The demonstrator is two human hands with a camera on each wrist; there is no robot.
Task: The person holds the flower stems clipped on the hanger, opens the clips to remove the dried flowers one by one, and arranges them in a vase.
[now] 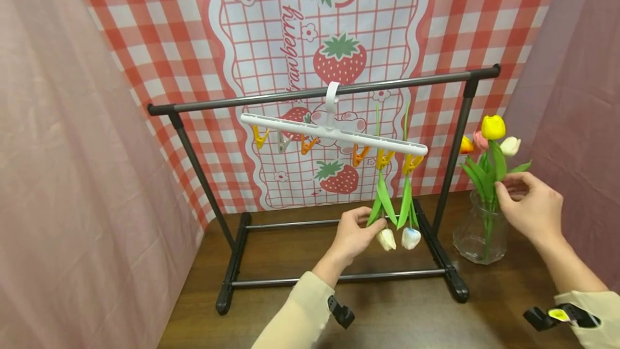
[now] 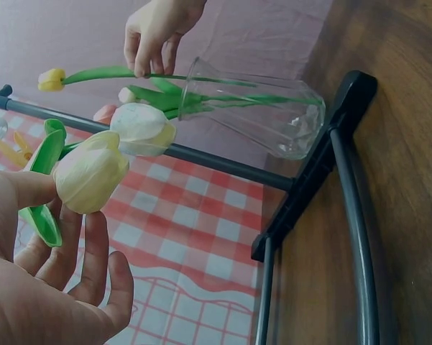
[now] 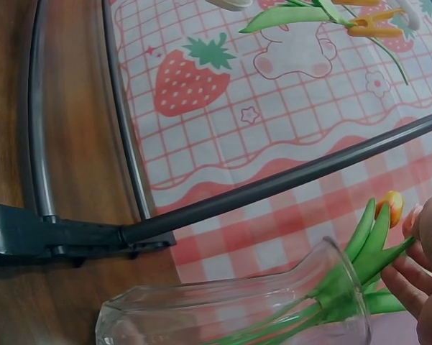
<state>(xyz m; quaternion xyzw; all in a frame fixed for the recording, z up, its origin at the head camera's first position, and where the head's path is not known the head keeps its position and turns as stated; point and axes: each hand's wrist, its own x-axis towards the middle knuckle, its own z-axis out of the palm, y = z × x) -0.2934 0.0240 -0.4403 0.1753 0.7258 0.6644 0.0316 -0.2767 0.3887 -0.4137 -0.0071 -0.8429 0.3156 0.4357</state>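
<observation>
I am pinching a cream tulip (image 1: 387, 239) in my left hand (image 1: 355, 234), a yellow clip (image 1: 385, 160) hanging above; my right hand (image 1: 531, 204) is grasping a yellow tulip (image 1: 493, 127), the vase (image 1: 467, 241) standing below.

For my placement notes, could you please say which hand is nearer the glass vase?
Right: the right hand is just above the glass vase, pinching the yellow tulip; the left hand is farther left, holding a hanging white tulip.
</observation>
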